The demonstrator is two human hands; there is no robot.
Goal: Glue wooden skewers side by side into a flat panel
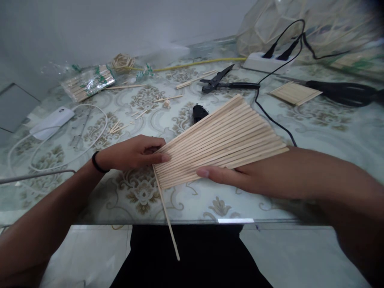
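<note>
A flat panel of thin wooden sticks (216, 140), laid side by side, is held tilted above the table's front part. My left hand (144, 152) pinches its narrow left end, thumb on top. From that end one long stick (168, 218) points down past the table edge. My right hand (240, 180) grips the panel's lower right side, with the thumb on top and the other fingers hidden underneath. Just behind the panel lies a black object (199, 113), partly covered by it.
Behind are black cutting pliers (217, 80), a smaller stick panel (295, 93), black-handled scissors (339, 93) and a white power strip (267, 62) with black cords. At left lie a stick packet (88, 83), a white device (52, 122) with a cable, and stick offcuts (120, 127).
</note>
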